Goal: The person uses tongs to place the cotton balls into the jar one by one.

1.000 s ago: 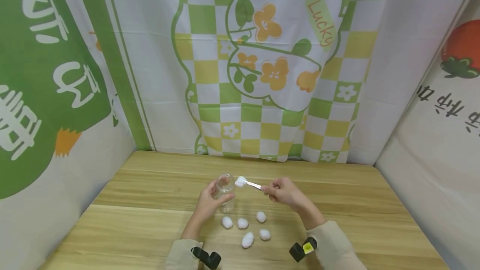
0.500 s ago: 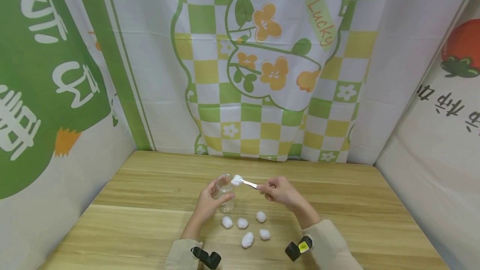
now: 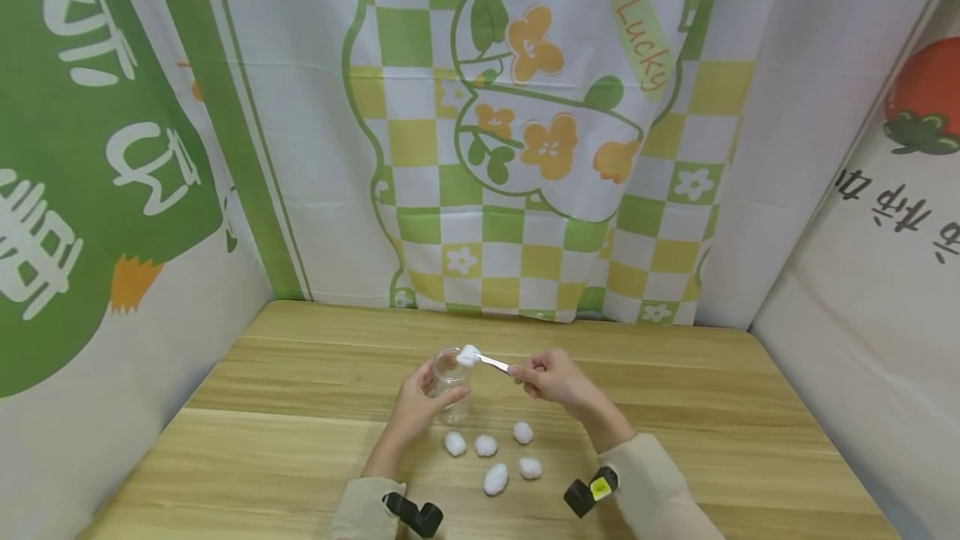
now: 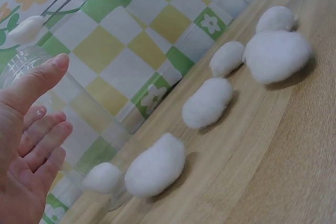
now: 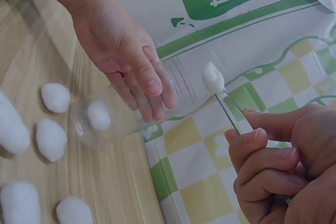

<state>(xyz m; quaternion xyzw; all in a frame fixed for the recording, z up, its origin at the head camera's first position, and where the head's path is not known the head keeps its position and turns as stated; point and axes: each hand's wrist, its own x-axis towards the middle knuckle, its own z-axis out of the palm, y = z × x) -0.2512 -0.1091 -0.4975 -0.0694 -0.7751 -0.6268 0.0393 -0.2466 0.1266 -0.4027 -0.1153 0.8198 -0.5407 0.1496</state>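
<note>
Surface: light wooden table (image 3: 300,440) | On it: clear glass jar (image 3: 452,394), upright, one cotton ball inside | five loose cotton balls (image 3: 496,478) clustered just beside the jar, nearer the person

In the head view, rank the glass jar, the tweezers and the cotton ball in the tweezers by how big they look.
1. Glass jar, gripped by the left hand.
2. Tweezers, pinched by the right hand; only the part beyond the fingers shows.
3. Cotton ball in the tweezers, at the jar's mouth.
</note>
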